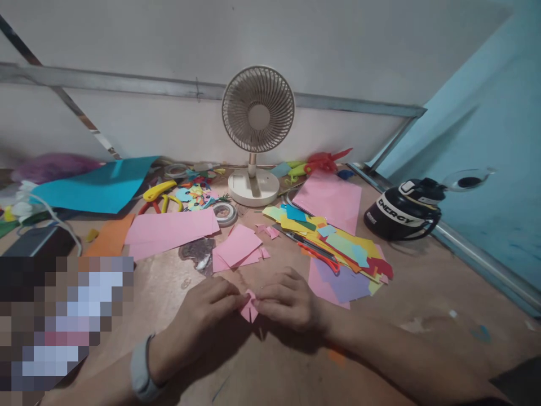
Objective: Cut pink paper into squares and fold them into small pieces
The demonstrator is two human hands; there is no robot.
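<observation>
Between my two hands is a small folded pink paper piece (250, 311), with a narrow slit at its lower edge. My left hand (207, 310) pinches it from the left, a grey band on that wrist. From the right, my right hand (289, 301) grips the same piece with thumb and curled fingers. Just beyond the fingers lie pink paper sheets (239, 245) and small pink scraps (267, 230).
A white fan (257, 110) stands at the back. Yellow-handled pliers (159, 192), tape (224, 214) and pink strips (173, 228) lie left. Coloured papers (338, 242), orange-handled scissors (325, 259) and a black jug (397, 211) are right. The lower left is pixelated.
</observation>
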